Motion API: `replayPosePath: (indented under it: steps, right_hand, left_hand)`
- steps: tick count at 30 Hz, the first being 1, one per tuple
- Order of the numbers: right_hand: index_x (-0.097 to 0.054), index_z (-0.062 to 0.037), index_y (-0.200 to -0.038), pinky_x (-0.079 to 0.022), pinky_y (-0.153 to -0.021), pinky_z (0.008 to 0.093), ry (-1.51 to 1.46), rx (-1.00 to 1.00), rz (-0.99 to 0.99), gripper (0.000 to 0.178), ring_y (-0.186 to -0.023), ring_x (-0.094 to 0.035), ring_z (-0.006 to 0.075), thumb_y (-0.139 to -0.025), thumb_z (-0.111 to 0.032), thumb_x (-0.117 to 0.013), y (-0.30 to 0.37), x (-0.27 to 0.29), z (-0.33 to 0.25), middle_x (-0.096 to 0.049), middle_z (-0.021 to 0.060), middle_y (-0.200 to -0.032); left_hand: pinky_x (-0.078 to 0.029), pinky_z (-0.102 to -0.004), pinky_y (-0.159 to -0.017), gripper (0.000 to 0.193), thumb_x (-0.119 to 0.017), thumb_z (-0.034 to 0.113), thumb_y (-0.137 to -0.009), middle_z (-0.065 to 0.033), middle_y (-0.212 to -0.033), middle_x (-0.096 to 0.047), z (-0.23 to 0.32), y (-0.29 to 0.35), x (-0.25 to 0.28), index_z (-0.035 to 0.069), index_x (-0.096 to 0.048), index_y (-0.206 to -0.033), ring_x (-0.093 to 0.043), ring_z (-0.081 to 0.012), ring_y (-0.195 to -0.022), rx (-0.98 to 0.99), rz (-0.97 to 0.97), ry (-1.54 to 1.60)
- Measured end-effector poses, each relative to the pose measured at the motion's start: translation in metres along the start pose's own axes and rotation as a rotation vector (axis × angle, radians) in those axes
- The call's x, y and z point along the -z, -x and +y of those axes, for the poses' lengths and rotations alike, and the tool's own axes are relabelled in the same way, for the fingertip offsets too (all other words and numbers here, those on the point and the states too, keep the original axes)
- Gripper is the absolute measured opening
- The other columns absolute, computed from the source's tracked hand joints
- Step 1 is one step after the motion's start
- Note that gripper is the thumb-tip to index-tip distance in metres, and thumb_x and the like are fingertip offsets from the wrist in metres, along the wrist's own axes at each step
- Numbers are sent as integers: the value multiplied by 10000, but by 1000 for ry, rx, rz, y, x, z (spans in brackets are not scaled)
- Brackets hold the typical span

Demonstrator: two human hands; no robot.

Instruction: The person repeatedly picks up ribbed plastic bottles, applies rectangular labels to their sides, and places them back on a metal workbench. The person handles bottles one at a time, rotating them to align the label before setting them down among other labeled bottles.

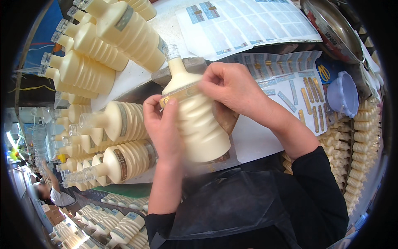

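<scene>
A cream-coloured bottle with wavy ridges and a clear threaded neck leans in front of me, its neck pointing away. Across its shoulder lies a gold label strip. My left hand is closed, thumb and fingers pinching the strip's left end against the bottle's side. At the opposite end my right hand is closed in a pinch, fingertips at the strip and the bottle's shoulder. Its fingers hide that end of the strip. Behind the bottle's neck is a grey block that it seems to rest near.
Similar cream bottles crowd the left side. Label sheets lie at the back, with loose gold strips on a sheet at right. A lavender bowl and a metal pan stand farther right. Another person is at the far left.
</scene>
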State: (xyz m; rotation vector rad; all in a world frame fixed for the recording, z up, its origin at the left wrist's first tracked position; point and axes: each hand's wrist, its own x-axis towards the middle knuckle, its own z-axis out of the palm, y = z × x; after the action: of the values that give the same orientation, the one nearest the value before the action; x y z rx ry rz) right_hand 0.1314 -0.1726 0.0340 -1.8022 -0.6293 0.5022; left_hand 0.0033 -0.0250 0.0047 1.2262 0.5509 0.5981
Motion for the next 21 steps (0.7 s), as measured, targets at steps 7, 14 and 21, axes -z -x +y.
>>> replayPosePath:
  steps: [7,14,21]
  right_hand:
    - [-689,19,-901,-501,-603,243,-5,18,-11,175,-676,-599,53,-921,-154,-710,0,2,-1,-675,13,-748]
    - [-643,-20,-1136,-480,-638,231,-306,-95,-51,235,-730,-571,57,-1008,-216,-632,-17,9,40,-630,-1,-872]
    - [-577,-52,-1263,-451,-668,216,-316,-101,-120,330,-764,-545,47,-1029,-280,-630,1,-10,22,-590,-15,-854]
  left_hand:
    - [-464,-325,-992,461,-630,202,-1016,-131,-1267,-546,9,-6,-13,4,-428,-1380,-549,-174,-1119,44,-104,-54]
    - [-452,-323,-1005,502,-624,232,-1020,-139,-1295,-523,8,-9,-11,20,-382,-1406,-527,-171,-1144,54,-175,-278]
    - [-453,-326,-1010,477,-578,223,-1045,-134,-1314,-489,3,-12,-9,28,-350,-1416,-504,-167,-1159,137,-213,-75]
